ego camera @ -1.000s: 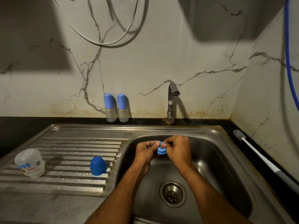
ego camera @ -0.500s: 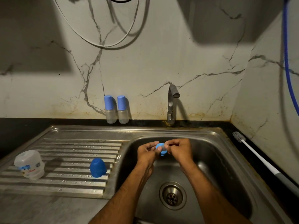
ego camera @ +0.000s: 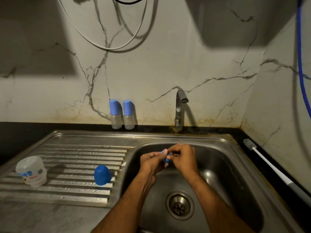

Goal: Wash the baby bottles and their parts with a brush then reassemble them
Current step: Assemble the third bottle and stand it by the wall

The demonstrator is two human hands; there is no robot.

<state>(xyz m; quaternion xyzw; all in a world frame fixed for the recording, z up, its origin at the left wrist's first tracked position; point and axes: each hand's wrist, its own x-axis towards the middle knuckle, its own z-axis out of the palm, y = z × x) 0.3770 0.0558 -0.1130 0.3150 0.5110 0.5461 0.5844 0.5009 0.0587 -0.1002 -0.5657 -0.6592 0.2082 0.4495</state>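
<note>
Over the steel sink basin, my left hand and my right hand meet, both pinching a small blue bottle ring; something clear sits at its centre, mostly hidden by my fingers. A blue bottle cap stands upside down on the ribbed drainboard. At the drainboard's left end a clear bottle body stands mouth down. Two small capped bottles stand against the wall. A white-handled bottle brush lies on the dark counter to the right of the sink.
The tap rises behind the basin with its spout over the hands; no water runs. The drain lies at the basin's bottom. Grey cables loop on the marble wall and a blue hose hangs at right.
Both hands have kept hold of the blue ring and worked it between the fingers, turning it slightly. The view has shifted a little; nothing else has moved.
</note>
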